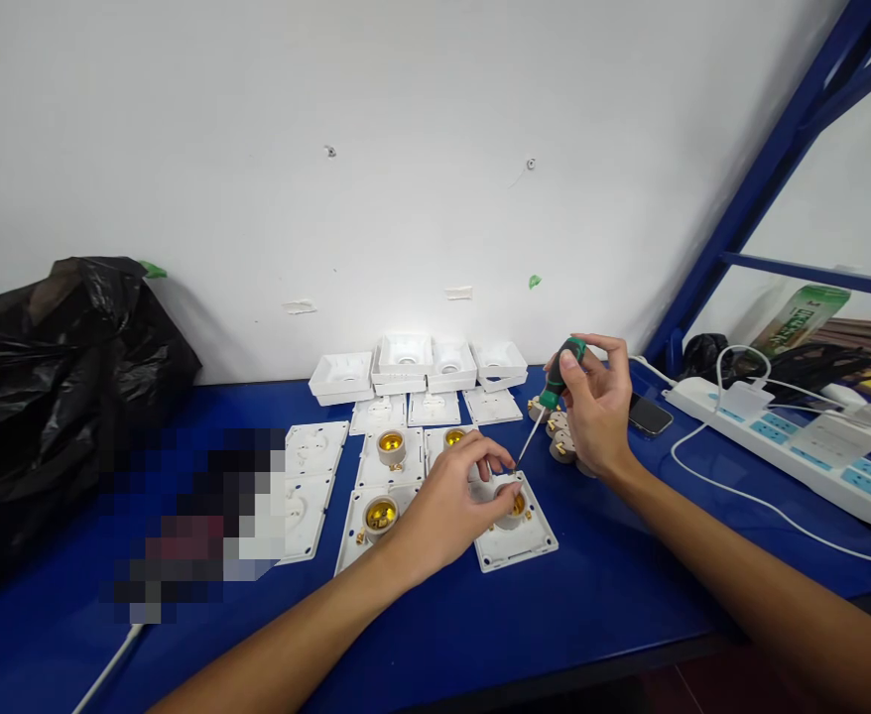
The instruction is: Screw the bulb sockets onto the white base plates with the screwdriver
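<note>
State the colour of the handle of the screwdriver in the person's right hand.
Green with black, on the screwdriver in the right hand; head view.

- A small assembly workshop is showing here: rows of white lamp-socket plates point(376, 466) are lying on a blue workbench point(614, 585).
- A power strip point(800, 446) is sitting beside blue steel racking point(770, 169), against a bare white wall point(406, 149).

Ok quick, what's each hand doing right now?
Left hand: closed on the lamp holder, pinning it to the table.
Right hand: closed, holding the screwdriver.
</note>
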`<state>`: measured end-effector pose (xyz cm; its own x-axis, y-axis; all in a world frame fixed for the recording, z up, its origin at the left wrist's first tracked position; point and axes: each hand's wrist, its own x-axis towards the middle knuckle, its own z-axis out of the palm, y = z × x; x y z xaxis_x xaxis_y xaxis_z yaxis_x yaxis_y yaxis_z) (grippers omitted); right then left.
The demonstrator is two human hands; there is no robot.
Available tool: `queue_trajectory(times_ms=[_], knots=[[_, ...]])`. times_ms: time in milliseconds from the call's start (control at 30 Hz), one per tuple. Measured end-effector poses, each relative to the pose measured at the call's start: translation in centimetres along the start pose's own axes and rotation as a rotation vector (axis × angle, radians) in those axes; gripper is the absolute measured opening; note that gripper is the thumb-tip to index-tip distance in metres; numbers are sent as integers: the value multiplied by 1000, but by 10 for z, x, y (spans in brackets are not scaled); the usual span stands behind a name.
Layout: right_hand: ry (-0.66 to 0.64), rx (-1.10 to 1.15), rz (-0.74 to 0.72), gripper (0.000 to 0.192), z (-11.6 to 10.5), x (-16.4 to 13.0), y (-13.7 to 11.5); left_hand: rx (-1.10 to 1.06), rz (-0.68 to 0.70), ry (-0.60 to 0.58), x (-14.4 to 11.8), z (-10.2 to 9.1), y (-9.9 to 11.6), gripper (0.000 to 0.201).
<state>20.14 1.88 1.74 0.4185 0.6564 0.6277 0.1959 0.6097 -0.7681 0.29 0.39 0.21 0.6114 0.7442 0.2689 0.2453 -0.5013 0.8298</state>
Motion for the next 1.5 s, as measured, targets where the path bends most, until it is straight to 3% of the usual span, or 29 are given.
queue_trajectory(times_ms=[133,800,1133,1500], knots=[[23,54,-1,29,1,1,-1,-16,1,34,1,-1,1,5],[22,-2,-47,29,3,-1,-6,-66,-38,94,3,-2,-1,13],[-76,20,-224,32,6,-15,-30,-148,-119,110,3,-4,0,17],[-50,-79,-195,39,10,-15,-33,-195,-113,111,3,-3,-3,17]])
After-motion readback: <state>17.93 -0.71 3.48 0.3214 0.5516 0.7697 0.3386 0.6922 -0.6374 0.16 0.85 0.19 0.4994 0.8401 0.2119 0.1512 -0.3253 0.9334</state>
